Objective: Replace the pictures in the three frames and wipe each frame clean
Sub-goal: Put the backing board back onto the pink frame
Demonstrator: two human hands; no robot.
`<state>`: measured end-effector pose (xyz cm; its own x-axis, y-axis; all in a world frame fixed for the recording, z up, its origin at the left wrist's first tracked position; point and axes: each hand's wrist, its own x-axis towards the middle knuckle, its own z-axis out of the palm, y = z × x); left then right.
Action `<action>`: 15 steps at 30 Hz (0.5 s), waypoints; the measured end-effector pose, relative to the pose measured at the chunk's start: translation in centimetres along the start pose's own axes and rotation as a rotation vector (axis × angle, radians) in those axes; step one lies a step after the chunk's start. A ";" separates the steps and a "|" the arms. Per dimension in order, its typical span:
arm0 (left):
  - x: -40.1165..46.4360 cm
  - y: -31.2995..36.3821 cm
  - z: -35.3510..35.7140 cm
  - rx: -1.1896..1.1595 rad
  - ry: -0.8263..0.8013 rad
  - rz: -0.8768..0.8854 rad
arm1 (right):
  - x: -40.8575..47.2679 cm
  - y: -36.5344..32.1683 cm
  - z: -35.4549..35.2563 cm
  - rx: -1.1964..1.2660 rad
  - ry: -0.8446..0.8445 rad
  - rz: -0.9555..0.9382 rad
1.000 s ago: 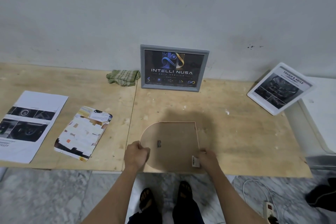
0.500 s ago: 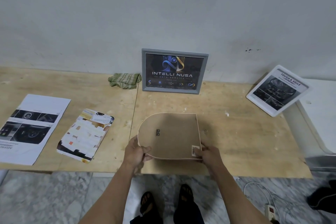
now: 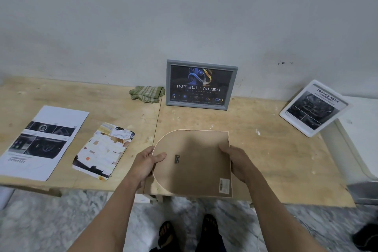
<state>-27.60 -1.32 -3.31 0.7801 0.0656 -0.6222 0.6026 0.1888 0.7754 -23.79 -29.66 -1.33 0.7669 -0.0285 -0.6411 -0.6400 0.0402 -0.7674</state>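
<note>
On the left of the wooden table (image 3: 61, 92) lies a printed sheet (image 3: 41, 141), then a patchy picture (image 3: 102, 151) and, by the wall, a green cloth (image 3: 146, 93). The left hand (image 3: 146, 161) grips the round edge of a brown arched frame (image 3: 196, 161), back side up, held above the table's front edge; the right hand (image 3: 238, 162) grips its straight edge. Behind stands a grey frame (image 3: 201, 85); a white frame (image 3: 314, 107) leans far right.

Left hand (image 3: 146, 160) and right hand (image 3: 235, 159) both reach forward, fingers curled, thumbs on top.
</note>
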 end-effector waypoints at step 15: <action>1.7 4.3 0.5 0.177 0.263 0.092 | -0.7 -4.2 3.0 -0.104 -0.109 -0.546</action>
<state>-23.58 -0.84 -1.00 0.7764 0.3298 -0.5370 0.5691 -0.0010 0.8223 -21.50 -26.80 2.33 0.9849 0.0860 -0.1504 -0.1465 -0.0501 -0.9879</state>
